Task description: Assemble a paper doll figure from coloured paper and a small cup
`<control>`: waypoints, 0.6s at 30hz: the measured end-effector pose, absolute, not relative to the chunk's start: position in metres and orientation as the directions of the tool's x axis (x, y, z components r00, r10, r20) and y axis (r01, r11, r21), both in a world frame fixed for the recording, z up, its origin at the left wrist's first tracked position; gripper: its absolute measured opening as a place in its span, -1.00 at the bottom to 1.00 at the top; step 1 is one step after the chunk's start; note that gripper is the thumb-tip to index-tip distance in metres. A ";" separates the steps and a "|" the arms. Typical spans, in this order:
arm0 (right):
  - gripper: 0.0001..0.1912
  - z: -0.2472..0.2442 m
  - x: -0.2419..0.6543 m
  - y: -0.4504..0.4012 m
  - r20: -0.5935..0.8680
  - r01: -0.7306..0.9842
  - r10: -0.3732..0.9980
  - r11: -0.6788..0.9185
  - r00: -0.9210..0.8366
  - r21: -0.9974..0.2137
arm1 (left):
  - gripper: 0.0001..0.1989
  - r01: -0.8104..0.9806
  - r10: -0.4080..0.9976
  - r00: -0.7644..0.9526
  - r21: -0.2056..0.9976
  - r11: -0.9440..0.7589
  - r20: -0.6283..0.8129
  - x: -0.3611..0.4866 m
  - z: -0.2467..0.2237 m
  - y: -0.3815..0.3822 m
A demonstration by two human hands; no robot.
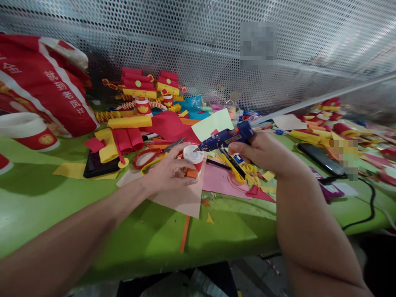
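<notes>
My left hand (168, 171) is closed around a small white-and-red paper cup (199, 156). A bit of orange paper (192, 173) shows by its fingertips at the cup's side. In my right hand (266, 152) is a blue glue gun (221, 139) with a clear glue stick (309, 99) jutting from its back. The gun's nozzle is at the pale top of the cup; whether it touches cannot be made out. Beneath the cup lies light pink paper (182, 202). Red-and-yellow-handled scissors (148, 159) rest just beyond my left hand.
Finished-looking red and yellow paper figures (139, 84) stand at the back against a perforated metal panel (185, 41). Phones (100, 164) lie on the green table (133, 247). White-and-red cups (31, 131) and a red bag (52, 82) are at left. A black cable (373, 198) crosses the right side.
</notes>
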State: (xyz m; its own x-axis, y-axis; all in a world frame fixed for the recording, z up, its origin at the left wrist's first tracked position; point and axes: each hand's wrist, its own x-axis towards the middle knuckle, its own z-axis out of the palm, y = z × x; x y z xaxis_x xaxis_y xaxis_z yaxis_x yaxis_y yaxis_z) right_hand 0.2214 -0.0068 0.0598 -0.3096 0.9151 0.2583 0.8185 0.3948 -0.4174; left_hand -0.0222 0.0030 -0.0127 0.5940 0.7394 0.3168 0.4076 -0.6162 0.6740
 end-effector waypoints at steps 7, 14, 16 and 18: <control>-0.59 0.061 0.220 -0.006 0.234 0.808 0.917 0.397 -0.324 -0.437 | -0.79 0.412 0.744 0.594 0.680 -0.607 0.306 -0.021 -0.012 0.003; -0.57 0.058 0.225 -0.005 0.309 0.857 0.902 0.399 -0.302 -0.327 | -0.80 0.404 0.751 0.595 0.701 -0.588 0.288 -0.021 -0.012 0.002; -0.58 0.058 0.225 -0.005 0.320 0.857 0.897 0.406 -0.306 -0.318 | -0.80 0.403 0.746 0.597 0.693 -0.597 0.295 -0.022 -0.012 0.002; -0.59 0.059 0.225 -0.006 0.324 0.849 0.891 0.420 -0.318 -0.320 | -0.80 0.408 0.743 0.599 0.684 -0.605 0.299 -0.022 -0.012 0.002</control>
